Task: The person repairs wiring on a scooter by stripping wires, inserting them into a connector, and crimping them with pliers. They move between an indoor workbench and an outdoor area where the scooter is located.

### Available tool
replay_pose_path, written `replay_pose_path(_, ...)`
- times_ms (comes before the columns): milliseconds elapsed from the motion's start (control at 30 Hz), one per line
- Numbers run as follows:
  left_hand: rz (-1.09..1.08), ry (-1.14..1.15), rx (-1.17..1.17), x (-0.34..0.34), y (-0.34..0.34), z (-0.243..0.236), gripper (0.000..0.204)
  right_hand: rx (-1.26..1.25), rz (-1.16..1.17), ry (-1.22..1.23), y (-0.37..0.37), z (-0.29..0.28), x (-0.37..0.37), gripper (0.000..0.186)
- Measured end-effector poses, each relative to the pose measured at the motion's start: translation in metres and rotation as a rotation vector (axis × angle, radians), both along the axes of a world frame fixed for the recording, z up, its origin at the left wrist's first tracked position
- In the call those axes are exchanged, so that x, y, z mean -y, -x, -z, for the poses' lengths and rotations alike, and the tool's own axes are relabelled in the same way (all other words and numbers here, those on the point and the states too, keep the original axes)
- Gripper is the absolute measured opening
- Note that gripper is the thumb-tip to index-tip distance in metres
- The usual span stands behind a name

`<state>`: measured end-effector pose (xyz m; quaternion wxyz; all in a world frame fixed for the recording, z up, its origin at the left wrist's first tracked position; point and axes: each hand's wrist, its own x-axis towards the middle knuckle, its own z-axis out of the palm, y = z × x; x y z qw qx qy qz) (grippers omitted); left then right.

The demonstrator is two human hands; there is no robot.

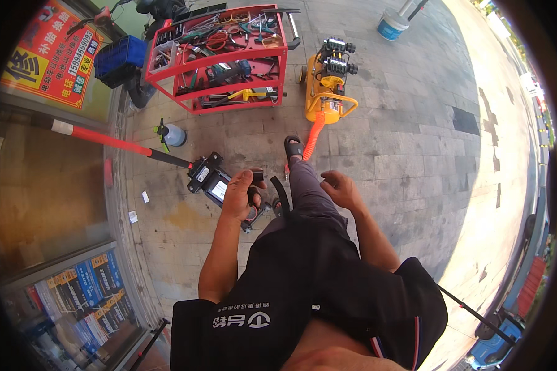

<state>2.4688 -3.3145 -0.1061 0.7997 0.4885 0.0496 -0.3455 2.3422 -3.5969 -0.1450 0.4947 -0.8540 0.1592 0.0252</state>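
Observation:
My left hand (241, 191) is closed on a small black object (257, 177), perhaps a strap end, in front of my waist. A black strap (281, 195) curves beside it. My right hand (341, 188) is loosely curled by my right thigh, fingers apart and nothing visible in them. Below my left hand a black floor jack (209, 179) lies on the paving, its long red-and-black handle (111, 139) leaning up to the left. An orange coiled hose (314, 135) runs down past my sandalled foot (294, 148).
A red tool cart (276, 86) stands ahead, beside a yellow air compressor (322, 109). A blue-green sprayer (174, 135) sits left, near a glass shopfront (49, 185) and a parked scooter (137, 93). A white bucket (391, 27) is at the back right; sunlit pavement (489, 204) borders the right.

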Motion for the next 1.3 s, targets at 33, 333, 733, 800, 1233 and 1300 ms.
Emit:
replay_pose_path(33, -0.041, -0.006, -0.046, -0.001, -0.009, 0.007, 0.037, 0.002, -0.046, 0.009, -0.028, 0.002, 0.009, 0.03)
replay_pose_path(333, -0.641, -0.095, -0.398, -0.001, -0.114, 0.047, 0.039, -0.026, -0.309, 0.1, -0.345, 0.037, 0.101, 0.028)
replay_pose_path(733, -0.758, -0.155, -0.391, 0.046, -0.253, -0.005, 0.037, -0.026, -0.541, 0.272, -0.649, 0.075, 0.176, 0.028)
replay_pose_path(800, -0.761, -0.174, -0.449, 0.055, -0.258, -0.004, 0.037, -0.02, -0.545, 0.251, -0.662, 0.086, 0.177, 0.028)
replay_pose_path(1233, -0.767, -0.263, -0.35, 0.041, -0.314, -0.003, 0.034, -0.054, -0.39, 0.284, -0.711, 0.103, 0.167, 0.029)
replay_pose_path(1300, -0.825, -0.28, -0.369, 0.035, -0.315, -0.003, 0.034, 0.017, -0.454, 0.28, -0.716, 0.103, 0.151, 0.029)
